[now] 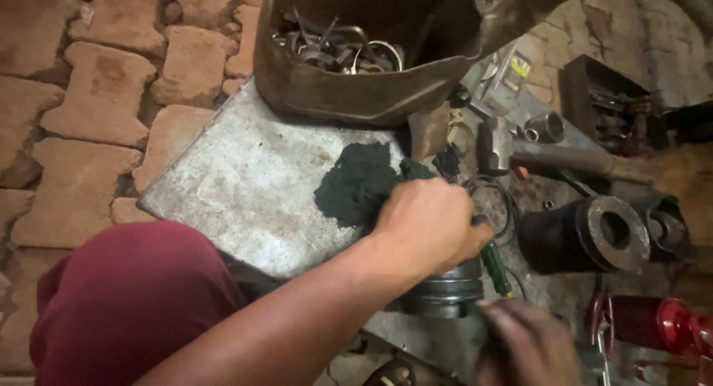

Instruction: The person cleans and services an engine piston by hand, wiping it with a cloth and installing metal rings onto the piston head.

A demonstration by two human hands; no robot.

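Observation:
My left hand (431,223) reaches across from the lower left. It is closed over the top of a grey metal cylinder (444,293) that stands at the edge of a steel plate (245,185). A dark green cloth (358,184) lies on the plate and touches this hand's knuckles. A green-handled tool (496,267) slants down beside the cylinder. My right hand (523,345), blurred at the bottom edge, has its fingers closed at the lower end of that handle. What sits under my left palm is hidden.
A dented metal bucket (349,96) with several rings and scrap parts stands at the back. To the right lie a hammer (549,159), a black flanged cylinder (587,234) and a red part (653,323). Brick paving (96,96) is on the left, and my maroon-clad knee (126,297) is near.

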